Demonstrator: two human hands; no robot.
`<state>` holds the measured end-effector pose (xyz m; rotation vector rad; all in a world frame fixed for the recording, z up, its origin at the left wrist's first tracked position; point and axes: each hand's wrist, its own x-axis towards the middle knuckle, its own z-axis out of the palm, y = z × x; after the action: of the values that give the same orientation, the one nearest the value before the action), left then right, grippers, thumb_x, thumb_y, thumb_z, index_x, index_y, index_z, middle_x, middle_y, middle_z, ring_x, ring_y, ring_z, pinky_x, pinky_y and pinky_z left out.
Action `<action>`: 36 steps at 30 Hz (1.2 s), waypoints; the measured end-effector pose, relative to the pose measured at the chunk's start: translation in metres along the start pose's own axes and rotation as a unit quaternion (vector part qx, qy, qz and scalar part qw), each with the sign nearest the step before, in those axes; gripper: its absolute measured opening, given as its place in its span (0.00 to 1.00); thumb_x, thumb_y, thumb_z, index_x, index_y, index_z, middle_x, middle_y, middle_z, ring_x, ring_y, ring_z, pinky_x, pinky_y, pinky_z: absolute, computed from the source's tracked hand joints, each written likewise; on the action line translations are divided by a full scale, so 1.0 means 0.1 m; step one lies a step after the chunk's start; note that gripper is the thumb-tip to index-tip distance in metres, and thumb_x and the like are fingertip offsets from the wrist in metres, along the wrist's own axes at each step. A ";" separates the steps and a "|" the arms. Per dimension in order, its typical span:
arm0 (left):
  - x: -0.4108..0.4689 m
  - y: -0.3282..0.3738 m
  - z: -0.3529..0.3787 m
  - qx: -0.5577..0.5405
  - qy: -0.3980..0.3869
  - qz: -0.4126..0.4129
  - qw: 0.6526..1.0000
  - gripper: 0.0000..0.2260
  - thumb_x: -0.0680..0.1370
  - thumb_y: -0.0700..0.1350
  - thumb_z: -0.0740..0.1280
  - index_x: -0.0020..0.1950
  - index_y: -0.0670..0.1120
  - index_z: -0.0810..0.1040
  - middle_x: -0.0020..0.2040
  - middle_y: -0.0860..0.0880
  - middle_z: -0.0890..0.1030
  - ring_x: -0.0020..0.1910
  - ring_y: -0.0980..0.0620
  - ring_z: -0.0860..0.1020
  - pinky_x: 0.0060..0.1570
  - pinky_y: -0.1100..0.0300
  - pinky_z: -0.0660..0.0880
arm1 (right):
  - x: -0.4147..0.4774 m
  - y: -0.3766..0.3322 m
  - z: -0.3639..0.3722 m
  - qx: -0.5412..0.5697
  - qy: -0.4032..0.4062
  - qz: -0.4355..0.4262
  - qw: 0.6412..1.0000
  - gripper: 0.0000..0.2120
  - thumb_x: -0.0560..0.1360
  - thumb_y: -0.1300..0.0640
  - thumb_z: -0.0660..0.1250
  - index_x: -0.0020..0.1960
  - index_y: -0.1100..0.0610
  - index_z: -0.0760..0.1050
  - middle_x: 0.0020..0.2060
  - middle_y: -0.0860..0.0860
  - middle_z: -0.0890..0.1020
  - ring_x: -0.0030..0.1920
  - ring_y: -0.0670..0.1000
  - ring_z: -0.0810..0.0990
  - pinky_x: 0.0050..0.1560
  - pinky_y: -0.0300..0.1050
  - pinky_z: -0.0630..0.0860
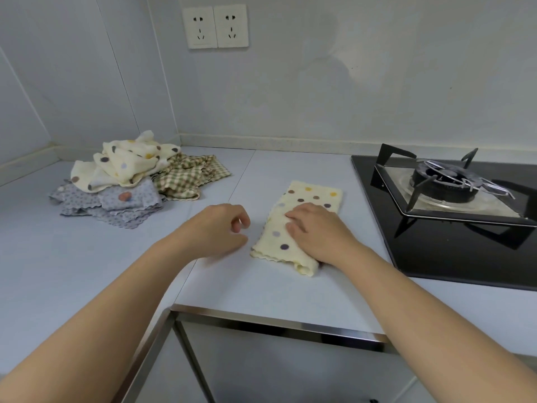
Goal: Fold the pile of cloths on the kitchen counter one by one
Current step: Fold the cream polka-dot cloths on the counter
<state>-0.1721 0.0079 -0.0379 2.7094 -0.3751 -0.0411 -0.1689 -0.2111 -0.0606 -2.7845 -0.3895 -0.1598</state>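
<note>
Black gas hob [436, 254] (1 burner [444, 181]) at right; 2 wall sockets [231, 26] above.

Cloth pile [130, 181] back left on counter [276, 301], folded cloth [302, 225] centre, stove [447, 184] right

Bright, soft, even light with faint shadows, wide-angle curvature at the edges (mild blur throughout)

We've got a cream cloth [312, 193] with yellow, brown and purple dots right beside the black hob [436, 257]. Further left of the hob we see another cream dotty cloth [125, 164], a green-and-beige check cloth [186, 178] and a grey-blue speckled cloth [139, 197].
</note>
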 end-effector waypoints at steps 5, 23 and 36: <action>-0.02 0.13 0.07 -0.019 0.004 -0.062 0.998 0.15 0.72 0.63 0.68 0.45 0.51 0.75 0.41 0.55 0.77 0.40 0.56 0.75 0.40 0.59 0.72 | 0.01 0.02 0.03 -0.026 -0.106 0.001 0.994 0.25 0.84 0.47 0.44 0.79 0.50 0.50 0.79 0.49 0.47 0.78 0.51 0.43 0.76 0.52 0.39; -0.03 0.11 -0.20 -0.510 -0.077 -0.203 0.832 0.12 0.78 0.35 0.65 0.37 0.45 0.69 0.26 0.50 0.72 0.22 0.55 0.70 0.20 0.67 0.69 | 0.00 0.02 0.06 -0.008 -0.093 0.011 0.996 0.25 0.84 0.45 0.41 0.79 0.51 0.49 0.79 0.47 0.48 0.78 0.50 0.43 0.77 0.51 0.40; -0.04 0.26 0.37 0.115 -0.112 0.097 0.982 0.28 0.82 0.59 0.46 0.79 0.53 0.41 0.79 0.56 0.39 0.77 0.57 0.38 0.76 0.49 0.40 | 0.05 0.07 0.07 -0.062 -0.109 0.024 0.992 0.26 0.83 0.46 0.43 0.80 0.50 0.46 0.79 0.49 0.44 0.78 0.53 0.39 0.76 0.56 0.37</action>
<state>-0.1857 -0.0284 -0.0620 2.8880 -0.7524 -0.2631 -0.1615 -0.2140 -0.0681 -2.9409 -0.3763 0.1370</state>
